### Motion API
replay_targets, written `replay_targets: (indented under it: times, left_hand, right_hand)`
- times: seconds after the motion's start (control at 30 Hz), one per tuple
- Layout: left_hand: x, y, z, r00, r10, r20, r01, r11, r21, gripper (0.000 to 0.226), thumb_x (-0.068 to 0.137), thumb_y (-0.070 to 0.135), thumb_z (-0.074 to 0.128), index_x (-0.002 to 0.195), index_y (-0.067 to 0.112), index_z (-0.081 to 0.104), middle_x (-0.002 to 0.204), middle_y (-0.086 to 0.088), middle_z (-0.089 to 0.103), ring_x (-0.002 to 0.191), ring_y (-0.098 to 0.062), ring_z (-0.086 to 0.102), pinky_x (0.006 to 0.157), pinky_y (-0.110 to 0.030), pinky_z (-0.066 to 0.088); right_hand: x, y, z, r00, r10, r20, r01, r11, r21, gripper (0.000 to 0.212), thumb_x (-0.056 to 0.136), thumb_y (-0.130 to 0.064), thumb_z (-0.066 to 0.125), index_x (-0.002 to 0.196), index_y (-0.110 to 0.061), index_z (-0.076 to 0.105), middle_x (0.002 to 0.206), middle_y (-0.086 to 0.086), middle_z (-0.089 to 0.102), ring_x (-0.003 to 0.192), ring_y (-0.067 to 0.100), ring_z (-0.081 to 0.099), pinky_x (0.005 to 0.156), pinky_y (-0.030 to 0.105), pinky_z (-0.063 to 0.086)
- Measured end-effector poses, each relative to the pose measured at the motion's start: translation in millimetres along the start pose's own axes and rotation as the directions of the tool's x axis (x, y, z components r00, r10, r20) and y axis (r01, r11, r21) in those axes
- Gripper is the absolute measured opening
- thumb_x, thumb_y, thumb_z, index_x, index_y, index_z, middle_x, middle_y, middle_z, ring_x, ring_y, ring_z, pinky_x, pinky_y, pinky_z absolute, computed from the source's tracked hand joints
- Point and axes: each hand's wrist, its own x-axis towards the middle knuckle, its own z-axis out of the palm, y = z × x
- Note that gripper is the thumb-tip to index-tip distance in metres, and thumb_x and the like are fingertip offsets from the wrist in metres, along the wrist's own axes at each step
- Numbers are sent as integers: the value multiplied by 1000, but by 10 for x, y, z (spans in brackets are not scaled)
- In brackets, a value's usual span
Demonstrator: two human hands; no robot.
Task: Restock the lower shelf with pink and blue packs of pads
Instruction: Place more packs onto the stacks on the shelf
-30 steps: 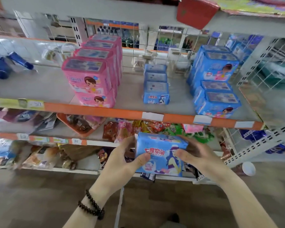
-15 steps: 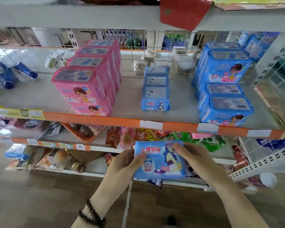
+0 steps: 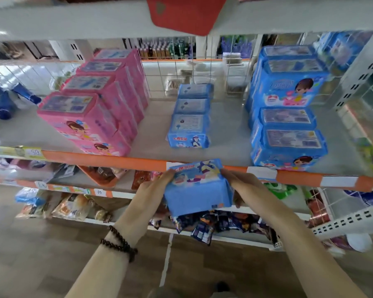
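Note:
I hold a small blue pack of pads (image 3: 197, 188) between both hands, just in front of the shelf's orange front edge (image 3: 108, 160). My left hand (image 3: 153, 190) grips its left side and my right hand (image 3: 243, 186) grips its right side. The pack is tipped so its printed face points up and away. On the grey shelf (image 3: 226, 130) behind it stands a row of the same small blue packs (image 3: 190, 125). Stacked pink packs (image 3: 95, 112) fill the left, and larger blue packs (image 3: 286, 117) are stacked on the right.
A wire grid (image 3: 159, 76) backs the shelf. A red box (image 3: 185, 14) overhangs from the shelf above. Lower shelves hold snack bags (image 3: 71, 207) and dark sachets (image 3: 205, 226). A white perforated upright (image 3: 362, 69) stands at the right. Wooden floor lies below.
Both hands have lifted the blue pack up to the orange shelf edge and tipped its face upward. The view has moved closer to the shelf.

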Motion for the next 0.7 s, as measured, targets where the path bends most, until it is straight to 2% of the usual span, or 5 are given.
replay_targets:
  times: [0.13,0.23,0.47,0.63,0.7]
  left_hand:
    - [51,14,-50,981,156,112,-160,987,26,27,98,39,59,89,16,70,77,-5,76,65,-14,68,66,-35,51]
    - [147,-1,-169,925,298,233,-286,954,-87,25,91,29,63,114,18,63,100,-3,77,87,-12,75,68,-28,60]
    - [456,23,-446,805,477,354,-479,873,-88,37,94,-1,62,118,27,60,104,2,74,78,-5,71,68,-19,55]
    - [654,-14,-602,762,508,402,-544,839,-28,52,93,-5,63,131,28,53,120,6,70,104,-8,69,75,-21,55]
    - [719,-28,-633,745,514,425,-551,833,-41,56,92,-8,63,133,29,53,123,4,69,109,-10,67,71,-21,55]
  right_hand:
    - [131,-60,-40,999,-32,25,34,997,-63,14,100,-51,49,102,-61,59,76,-39,66,72,-19,61,67,7,45]
    - [192,-100,-50,996,-73,42,74,997,-2,45,91,-44,56,135,-51,50,109,-22,72,102,1,68,82,32,56]
    - [258,-165,203,996,-55,-66,55,998,1,48,99,-6,55,121,-49,58,111,-26,71,110,-4,64,96,24,50]
    - [316,-232,362,993,-20,-112,30,995,92,27,97,-42,57,123,-38,64,110,-10,75,101,15,71,91,41,56]
    - [324,-198,390,994,28,-101,-1,967,257,64,77,-73,64,126,-31,62,111,2,75,94,26,73,87,46,57]
